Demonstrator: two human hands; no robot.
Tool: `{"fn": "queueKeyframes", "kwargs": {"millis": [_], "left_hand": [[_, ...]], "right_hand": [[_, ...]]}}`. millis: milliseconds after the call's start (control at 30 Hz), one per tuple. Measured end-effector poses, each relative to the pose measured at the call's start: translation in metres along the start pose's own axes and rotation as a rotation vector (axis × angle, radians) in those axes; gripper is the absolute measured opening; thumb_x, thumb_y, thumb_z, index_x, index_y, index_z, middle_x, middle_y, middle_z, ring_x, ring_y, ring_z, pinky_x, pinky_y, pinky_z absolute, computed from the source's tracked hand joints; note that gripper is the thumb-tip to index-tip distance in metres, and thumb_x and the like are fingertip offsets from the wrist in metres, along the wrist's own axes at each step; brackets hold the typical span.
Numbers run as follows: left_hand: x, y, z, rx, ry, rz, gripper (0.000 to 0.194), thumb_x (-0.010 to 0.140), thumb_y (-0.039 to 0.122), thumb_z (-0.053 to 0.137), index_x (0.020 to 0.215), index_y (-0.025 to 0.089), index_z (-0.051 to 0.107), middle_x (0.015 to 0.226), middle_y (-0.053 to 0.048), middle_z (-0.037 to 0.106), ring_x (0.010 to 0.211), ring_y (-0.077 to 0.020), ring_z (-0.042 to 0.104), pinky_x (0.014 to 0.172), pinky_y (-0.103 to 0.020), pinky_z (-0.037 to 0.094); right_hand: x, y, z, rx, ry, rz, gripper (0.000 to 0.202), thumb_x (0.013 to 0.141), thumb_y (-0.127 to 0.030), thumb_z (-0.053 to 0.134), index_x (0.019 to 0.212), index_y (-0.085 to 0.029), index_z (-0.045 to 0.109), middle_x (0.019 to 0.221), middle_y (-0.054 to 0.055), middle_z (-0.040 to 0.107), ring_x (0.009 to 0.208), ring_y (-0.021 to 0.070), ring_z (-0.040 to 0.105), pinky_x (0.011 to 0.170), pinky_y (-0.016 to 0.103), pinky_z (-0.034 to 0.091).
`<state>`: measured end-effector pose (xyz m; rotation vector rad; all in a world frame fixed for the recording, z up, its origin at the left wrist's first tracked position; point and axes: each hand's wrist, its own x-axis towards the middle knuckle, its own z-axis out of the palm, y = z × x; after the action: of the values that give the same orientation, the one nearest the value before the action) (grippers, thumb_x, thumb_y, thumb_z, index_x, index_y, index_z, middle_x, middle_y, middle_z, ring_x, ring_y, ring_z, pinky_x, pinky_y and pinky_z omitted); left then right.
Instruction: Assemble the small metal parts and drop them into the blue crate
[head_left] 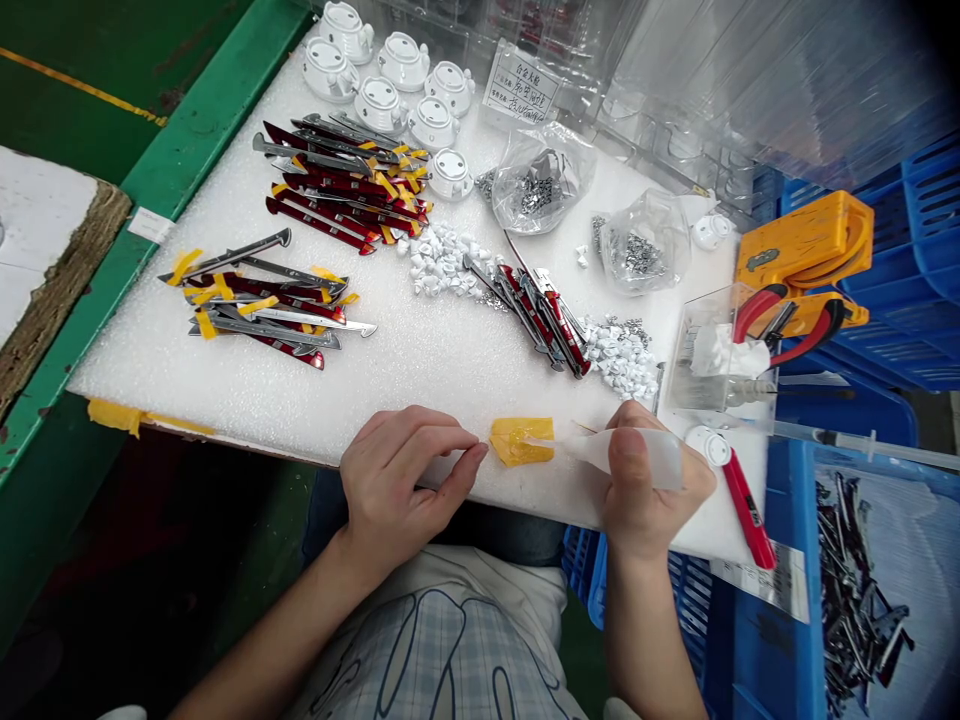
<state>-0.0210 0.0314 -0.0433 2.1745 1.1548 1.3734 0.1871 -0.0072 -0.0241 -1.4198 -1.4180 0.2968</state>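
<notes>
My right hand [651, 485] is wrapped round a translucent squeeze bottle [661, 458], whose thin nozzle points left onto a yellow tape piece [522, 441] lying on the white foam sheet [420, 375]. A wet, shiny patch shows on the tape. Just left of it, my left hand [411, 478] has thumb and forefinger pinched together; what lies between the fingertips is too small to make out. Beyond the hands lie red and grey blade-like parts [536, 315], between two heaps of small white pieces [621, 357] [444, 262].
Taped blade parts [262, 305] lie left, more [349, 180] behind them. White round parts [379, 105] and bags of small metal pieces [541, 185] stand at the back. Right are a clear box with pliers [720, 350], a red marker [748, 510] and a blue crate [806, 560].
</notes>
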Motion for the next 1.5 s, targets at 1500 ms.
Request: {"fn": "queueKeyframes", "kwargs": {"millis": [1500], "left_hand": [[0.002,0.000,0.000,-0.053,0.065,0.021,0.020,0.102,0.007,0.065,0.088,0.022,0.063,0.071,0.003,0.074,0.063,-0.0131,0.072,0.064,-0.027,0.053]], "right_hand": [[0.135,0.023,0.013,-0.441,-0.150,0.168,0.036,0.081,-0.053,0.070,0.094,-0.021,0.075,0.092,0.008,0.078,0.063,0.0177,0.053,0.068,0.035,0.045]]}}
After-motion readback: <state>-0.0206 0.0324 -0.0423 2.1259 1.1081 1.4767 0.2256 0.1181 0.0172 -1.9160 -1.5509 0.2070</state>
